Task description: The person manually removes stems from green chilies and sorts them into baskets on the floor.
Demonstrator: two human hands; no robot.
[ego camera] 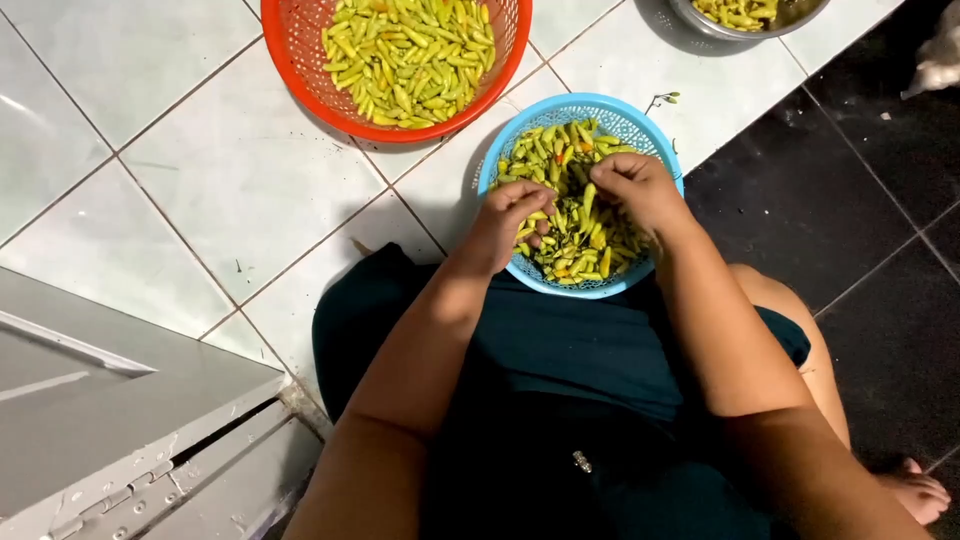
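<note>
A blue plastic basket (600, 108) full of small green and yellow chillies (570, 235) sits on the floor just in front of my lap. My left hand (507, 222) rests in the near left part of the basket, fingers curled among the chillies. My right hand (640, 190) is over the right side, fingers bent and pinching a chilli. Both hands touch the pile. Whether the left hand actually holds one is hidden by its fingers.
A larger red basket (300, 70) of chillies stands farther away on the white tiles. A metal bowl (690, 20) with more chillies is at the top right. A grey hinged door (120, 400) lies at lower left. Dark tiles (880, 250) are on the right; my bare foot (920, 490) shows there.
</note>
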